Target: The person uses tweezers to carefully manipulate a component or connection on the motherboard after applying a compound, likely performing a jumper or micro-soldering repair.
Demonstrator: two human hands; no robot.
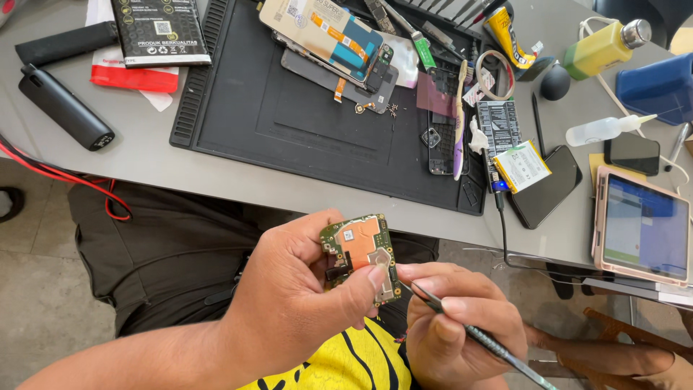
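The person sits low at the grey worktop (216, 170), holding a small green circuit board (361, 254) out over the lap, below the worktop's near edge. The left hand (296, 303) has its fingers pinching the board, thumb pressed on its lower right corner. The right hand (462, 325) has its fingers pressed together round thin metal tweezers (473, 336), the tip just at the board's right edge (I cannot tell whether it actually touches).

What worries me is a slip: if the tip skids across the board it could scrape a component, and anything small that is pried loose would likely drop onto the dark trousers or the tiled floor (36, 289), with nothing beneath to catch it. The thumb lies very near the tip too.

Room is tight up above: the black mat (289, 130) has a bare middle, but its far and right sides are crowded with an opened phone (325, 43), a toothbrush (459, 115), a battery (521, 166) and a tablet (641, 227) overhanging the right corner.
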